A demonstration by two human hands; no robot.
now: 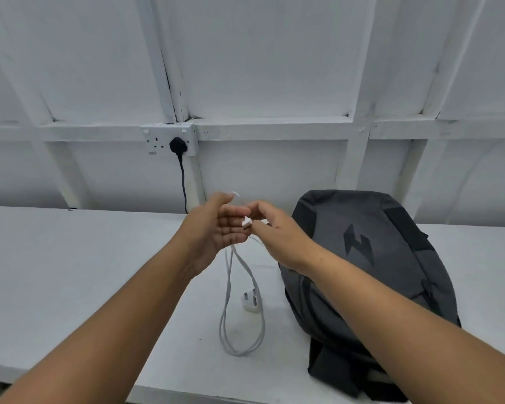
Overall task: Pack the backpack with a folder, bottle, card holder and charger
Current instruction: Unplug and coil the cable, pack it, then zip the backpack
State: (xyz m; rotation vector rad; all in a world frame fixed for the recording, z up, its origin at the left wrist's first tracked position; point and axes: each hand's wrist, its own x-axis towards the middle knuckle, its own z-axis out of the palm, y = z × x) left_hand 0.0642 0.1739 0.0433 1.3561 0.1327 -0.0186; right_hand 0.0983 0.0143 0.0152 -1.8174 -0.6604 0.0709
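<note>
head view, charger step in hand. the left hand (216, 225) is raised at centre frame, palm turned toward the other hand, fingers loosely spread and only lightly bent. the white cable (231, 287) is draped across it, with a small loop showing above the fingertips. whether any finger clamps the cable cannot be told. the right hand (277, 237) meets it just to the right, thumb and forefinger pinched on the white connector (247, 222) at the cable's free end. two long loops hang below both hands and lie on the white table (70, 272) at lower centre. the charger (250, 303), a white block with its pins showing, lies on the table among those loops, just beside the grey backpack (376, 258). the backpack lies flat at right of frame; its opening is not visible. folder, bottle and card holder are not in view.

judgement: the cable is being coiled for packing. to do it well, lay even turns round the left palm under light tension from the right pinch. draw the charger in last so it does not drag. tuck the connector under a turn and carry one bundle to the backpack. risk: turns slipping off relaxed fingers.

the wall socket (169, 139), upper left of centre, carries a separate black plug (178, 145); leave it.
</note>
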